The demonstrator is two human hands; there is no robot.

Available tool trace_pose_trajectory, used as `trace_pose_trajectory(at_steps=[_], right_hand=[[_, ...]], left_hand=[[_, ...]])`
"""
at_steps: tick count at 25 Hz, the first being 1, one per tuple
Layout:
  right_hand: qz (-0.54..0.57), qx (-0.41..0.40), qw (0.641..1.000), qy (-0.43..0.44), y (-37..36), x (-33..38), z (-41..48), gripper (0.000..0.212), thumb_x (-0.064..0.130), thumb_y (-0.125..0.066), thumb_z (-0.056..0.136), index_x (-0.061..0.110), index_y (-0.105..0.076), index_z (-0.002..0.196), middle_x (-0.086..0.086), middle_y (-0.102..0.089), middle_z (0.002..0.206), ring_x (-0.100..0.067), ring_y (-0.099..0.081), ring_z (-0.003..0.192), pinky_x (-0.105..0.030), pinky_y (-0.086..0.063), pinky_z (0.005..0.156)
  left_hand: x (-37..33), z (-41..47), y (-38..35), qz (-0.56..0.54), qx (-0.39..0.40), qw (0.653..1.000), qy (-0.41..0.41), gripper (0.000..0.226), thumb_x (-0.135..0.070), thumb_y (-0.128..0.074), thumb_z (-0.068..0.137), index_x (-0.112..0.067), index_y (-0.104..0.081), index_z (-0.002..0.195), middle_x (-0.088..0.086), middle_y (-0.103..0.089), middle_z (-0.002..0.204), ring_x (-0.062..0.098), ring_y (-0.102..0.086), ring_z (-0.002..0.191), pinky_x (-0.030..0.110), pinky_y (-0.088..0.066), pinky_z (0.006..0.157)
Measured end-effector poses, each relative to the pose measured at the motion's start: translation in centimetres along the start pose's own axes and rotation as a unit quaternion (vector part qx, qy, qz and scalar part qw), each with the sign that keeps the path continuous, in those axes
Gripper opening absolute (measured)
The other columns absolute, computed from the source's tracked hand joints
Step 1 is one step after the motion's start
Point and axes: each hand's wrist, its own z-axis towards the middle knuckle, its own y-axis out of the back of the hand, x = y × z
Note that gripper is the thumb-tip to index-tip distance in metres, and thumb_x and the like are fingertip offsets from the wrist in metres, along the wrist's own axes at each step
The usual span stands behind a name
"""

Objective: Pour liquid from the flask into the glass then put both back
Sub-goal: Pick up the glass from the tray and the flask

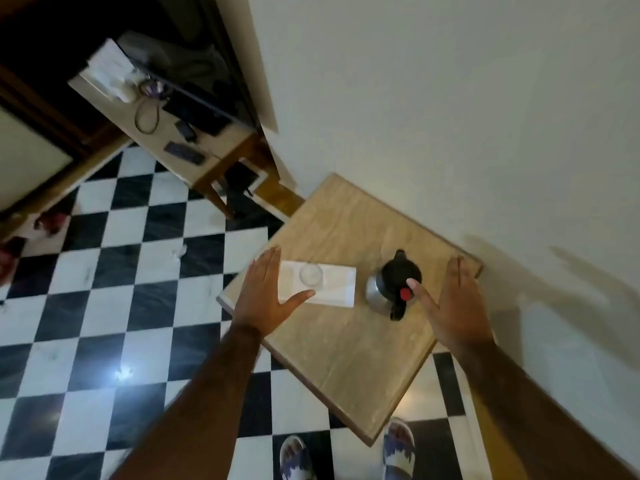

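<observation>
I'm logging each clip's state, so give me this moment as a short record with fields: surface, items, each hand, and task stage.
surface: small wooden table against a white wall, on a black-and-white checkered floor
flask: steel body, black top with a red button, standing upright on the table
glass: clear, upright, on a white napkin, left of the flask
left hand: open, palm down, beside the glass, no grip on it
right hand: open, beside the flask, thumb over the flask top; contact unclear
task stage: nothing lifted; pouring not started

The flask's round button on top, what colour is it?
Red, on the flask's black lid; the head view shows it clearly.
</observation>
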Motion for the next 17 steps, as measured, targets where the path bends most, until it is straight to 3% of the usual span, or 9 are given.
trace_pose_trajectory(at_steps=[2, 4, 5, 7, 8, 10, 13, 17], right_hand=[[0.085, 0.024, 0.994, -0.068, -2.6, -1.2, 0.8, 0.11, 0.081, -0.041, 0.088, 0.008, -0.016, 0.166, -0.02, -0.024, 0.173, -0.04, -0.03, 0.155, -0.052, -0.03, 0.121], [0.149, 0.05, 0.98, -0.123, -5.0, -2.0, 0.8, 0.097, 0.081, -0.044, 0.09, 0.014, -0.036, 0.16, -0.017, -0.047, 0.162, -0.037, -0.049, 0.144, -0.049, -0.044, 0.111], [0.192, 0.048, 0.97, -0.142, -6.4, -2.3, 1.1, 0.091, 0.084, -0.044, 0.089, 0.015, -0.053, 0.147, -0.014, -0.064, 0.143, -0.033, -0.062, 0.128, -0.042, -0.051, 0.098], [0.273, 0.063, 0.94, -0.193, -8.4, -2.3, 1.4, 0.083, 0.09, -0.039, 0.082, 0.02, -0.068, 0.114, 0.001, -0.072, 0.104, -0.014, -0.066, 0.096, -0.028, -0.043, 0.073], [0.322, 0.078, 0.919, -0.215, -9.2, -2.3, 1.6, 0.077, 0.088, -0.039, 0.082, 0.022, -0.069, 0.109, 0.004, -0.071, 0.1, -0.008, -0.062, 0.093, -0.027, -0.039, 0.073], [0.423, 0.076, 0.874, -0.228, -11.7, -2.8, 1.9, 0.066, 0.076, -0.047, 0.091, 0.019, -0.073, 0.111, -0.003, -0.076, 0.108, -0.016, -0.067, 0.103, -0.033, -0.041, 0.086], [0.525, 0.013, 0.825, -0.209, -13.9, -3.2, 1.9, 0.047, 0.059, -0.059, 0.091, 0.018, -0.078, 0.106, -0.006, -0.082, 0.098, -0.022, -0.076, 0.101, -0.034, -0.049, 0.091], [0.549, -0.011, 0.816, -0.182, -15.6, -3.7, 2.5, 0.04, 0.062, -0.059, 0.094, 0.03, -0.082, 0.094, 0.003, -0.08, 0.084, -0.019, -0.074, 0.088, -0.039, -0.047, 0.095]], left_hand=[[1.5, 1.7, -3.3, -0.05, 0.013, 0.997, 0.052, 0.123, -0.079, -0.071, 0.071, -0.018, -0.017, 0.164, 0.007, -0.022, 0.172, 0.027, -0.023, 0.158, 0.048, -0.023, 0.127], [2.7, 2.9, -5.9, -0.096, 0.031, 0.988, 0.114, 0.126, -0.07, -0.08, 0.07, -0.015, -0.018, 0.164, 0.011, -0.023, 0.171, 0.029, -0.024, 0.158, 0.044, -0.025, 0.126], [3.5, 3.7, -7.6, -0.122, 0.028, 0.982, 0.14, 0.125, -0.063, -0.085, 0.069, -0.015, -0.019, 0.164, 0.011, -0.027, 0.169, 0.03, -0.028, 0.156, 0.043, -0.028, 0.124], [4.8, 4.8, -10.8, -0.161, 0.028, 0.971, 0.172, 0.116, -0.05, -0.09, 0.071, -0.018, -0.025, 0.161, 0.006, -0.038, 0.163, 0.027, -0.04, 0.149, 0.043, -0.034, 0.121], [4.9, 5.2, -11.7, -0.171, 0.027, 0.971, 0.165, 0.106, -0.047, -0.089, 0.073, -0.02, -0.03, 0.158, 0.0, -0.044, 0.157, 0.021, -0.046, 0.142, 0.041, -0.036, 0.119], [5.7, 5.9, -14.5, -0.197, 0.027, 0.968, 0.15, 0.083, -0.041, -0.086, 0.079, -0.027, -0.041, 0.148, -0.01, -0.05, 0.148, 0.013, -0.05, 0.133, 0.037, -0.039, 0.116], [6.2, 6.4, -17.3, -0.265, -0.008, 0.948, 0.178, 0.078, -0.026, -0.087, 0.082, -0.021, -0.047, 0.149, 0.002, -0.056, 0.15, 0.023, -0.054, 0.138, 0.047, -0.046, 0.116], [6.8, 7.3, -19.7, -0.305, -0.062, 0.933, 0.182, 0.075, -0.024, -0.087, 0.082, -0.019, -0.05, 0.147, 0.003, -0.06, 0.145, 0.022, -0.058, 0.133, 0.049, -0.052, 0.11]])
